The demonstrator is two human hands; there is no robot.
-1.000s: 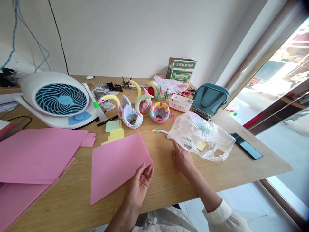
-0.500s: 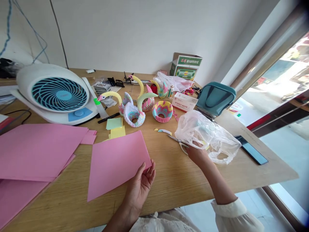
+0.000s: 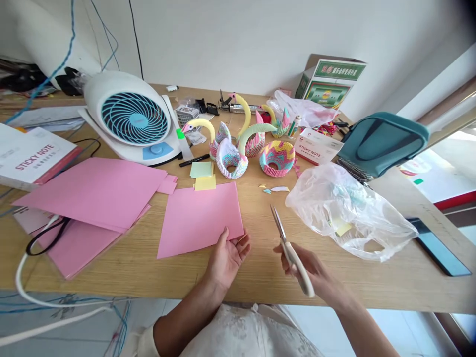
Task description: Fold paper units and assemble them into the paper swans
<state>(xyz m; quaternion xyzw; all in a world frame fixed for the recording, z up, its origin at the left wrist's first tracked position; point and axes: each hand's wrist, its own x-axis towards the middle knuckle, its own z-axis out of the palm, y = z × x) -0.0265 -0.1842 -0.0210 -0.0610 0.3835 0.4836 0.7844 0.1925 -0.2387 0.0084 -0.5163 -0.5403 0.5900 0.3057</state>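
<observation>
A square-looking sheet of pink paper point(image 3: 201, 215) is pinched at its near right corner by my left hand point(image 3: 226, 255), thumb on top and fingers beneath. My right hand point(image 3: 307, 267) grips a pair of scissors point(image 3: 293, 253) with pale handles, the blades pointing away and nearly together. Small yellow and green paper squares point(image 3: 204, 178) lie just beyond the pink sheet. Right of them are a few paper scraps point(image 3: 277, 189). A crumpled clear plastic bag point(image 3: 345, 208) rests to the right of the scissors.
Folded-paper swans point(image 3: 232, 158) and a round paper bowl point(image 3: 277, 158) stand mid-table. A fan point(image 3: 130, 119) and a stack of pink paper point(image 3: 100, 193) occupy the left. On the right are a sticky note box point(image 3: 318, 146), a teal case point(image 3: 386, 141) and a phone point(image 3: 441, 248).
My right hand has picked up the scissors from beside the plastic bag and brought them nearer to me. My left hand keeps the pink paper. The view has swung left and down.
</observation>
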